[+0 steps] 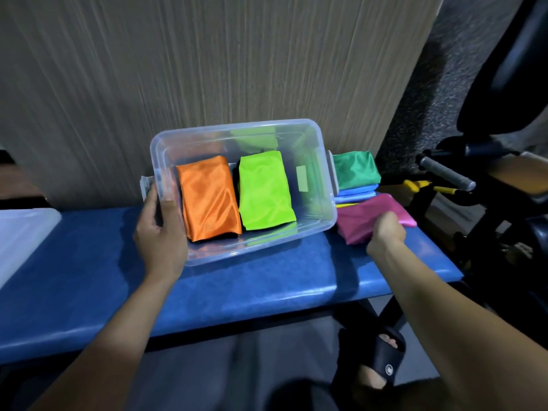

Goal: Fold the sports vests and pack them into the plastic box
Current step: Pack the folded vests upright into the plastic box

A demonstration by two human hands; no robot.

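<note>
Hands [160, 232] on box [326, 185], orange vest [209, 197], green vest [265, 191] inside

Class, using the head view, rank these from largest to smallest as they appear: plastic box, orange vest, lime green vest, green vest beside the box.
1. plastic box
2. orange vest and lime green vest: too alike to rank
3. green vest, though it lies farther away and is partly hidden by the box.

I see a shiny orange folded vest [209, 198] and a lime-green folded vest [266, 191] inside the clear plastic box [261, 247]. Beside it lie a dark green folded vest [355, 169], a light blue one [357, 193] and a magenta one [367, 216]. The padded bench [267, 286] is blue, the wall panel [207, 60] beige with vertical streaks.
</note>
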